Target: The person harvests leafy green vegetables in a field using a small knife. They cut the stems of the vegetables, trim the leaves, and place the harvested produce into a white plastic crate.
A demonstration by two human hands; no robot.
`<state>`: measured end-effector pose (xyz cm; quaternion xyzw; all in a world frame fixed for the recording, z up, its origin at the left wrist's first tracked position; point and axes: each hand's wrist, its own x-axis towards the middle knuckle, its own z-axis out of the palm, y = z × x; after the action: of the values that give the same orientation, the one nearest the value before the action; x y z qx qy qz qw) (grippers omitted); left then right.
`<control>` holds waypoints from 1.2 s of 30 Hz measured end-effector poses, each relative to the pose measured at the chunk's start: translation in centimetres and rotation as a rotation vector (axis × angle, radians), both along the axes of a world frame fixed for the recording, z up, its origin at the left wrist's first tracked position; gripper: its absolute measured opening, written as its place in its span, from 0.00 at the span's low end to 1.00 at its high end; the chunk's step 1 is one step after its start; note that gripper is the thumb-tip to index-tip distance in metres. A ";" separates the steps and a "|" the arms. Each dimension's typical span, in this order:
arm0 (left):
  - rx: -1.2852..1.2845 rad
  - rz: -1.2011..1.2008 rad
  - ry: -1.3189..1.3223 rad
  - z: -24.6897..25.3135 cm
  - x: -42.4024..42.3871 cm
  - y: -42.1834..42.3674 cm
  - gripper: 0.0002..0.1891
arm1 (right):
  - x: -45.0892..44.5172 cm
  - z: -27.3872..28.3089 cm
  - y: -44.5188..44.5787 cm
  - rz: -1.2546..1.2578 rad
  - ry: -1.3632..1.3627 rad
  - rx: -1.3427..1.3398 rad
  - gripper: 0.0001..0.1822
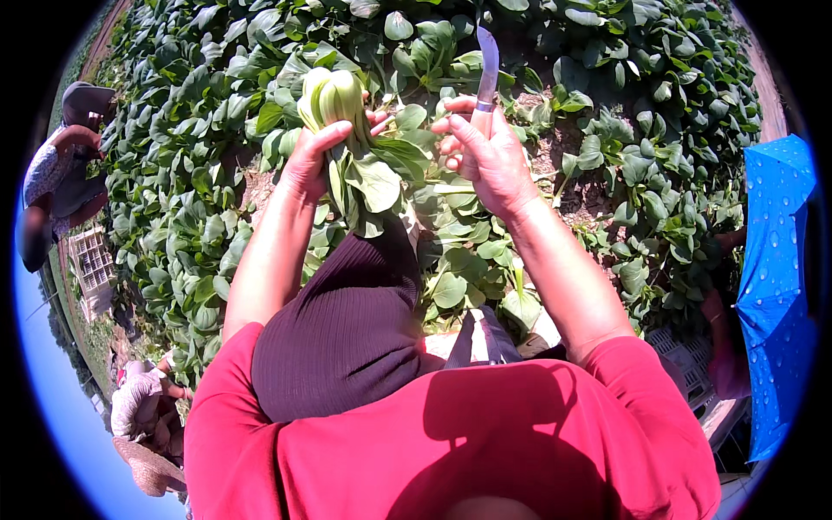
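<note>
My left hand (318, 153) grips a head of bok choy (338, 97) around its stalks. The pale base of the plant points up and away from me, and its leaves hang down over my wrist side. In my right hand (487, 146) is a knife (489, 65) with a curved blade and a light pinkish handle. Its blade points away from me, apart from the held plant. Loose bok choy leaves (455, 260) cover the ground between my forearms, below both hands.
Rows of growing bok choy (195, 162) spread ahead and to both sides. Several people work at the edges, one by a pale plastic crate (93, 260) at left. A blue umbrella (773, 292) stands at right, near a grey crate (682, 351).
</note>
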<state>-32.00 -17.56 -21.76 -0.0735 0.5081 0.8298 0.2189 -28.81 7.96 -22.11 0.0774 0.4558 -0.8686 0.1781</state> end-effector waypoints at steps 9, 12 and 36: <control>-1.793 -0.544 0.666 3.7 -4.1 -4.2 0.33 | -2.5 -9.3 -2.4 0.354 -0.005 0.850 0.17; -1.784 -0.726 0.678 2.0 -6.1 -1.4 0.30 | -5.3 -10.0 -4.0 0.422 0.295 1.151 0.19; -1.908 -0.986 0.540 -4.5 -11.2 -4.6 0.25 | -10.3 -13.3 -8.5 0.416 0.392 1.275 0.16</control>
<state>-43.17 -22.12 -26.24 0.1818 0.9437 -0.0918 0.2607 -39.10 -0.51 -35.45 -0.0802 0.9058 -0.3776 0.1749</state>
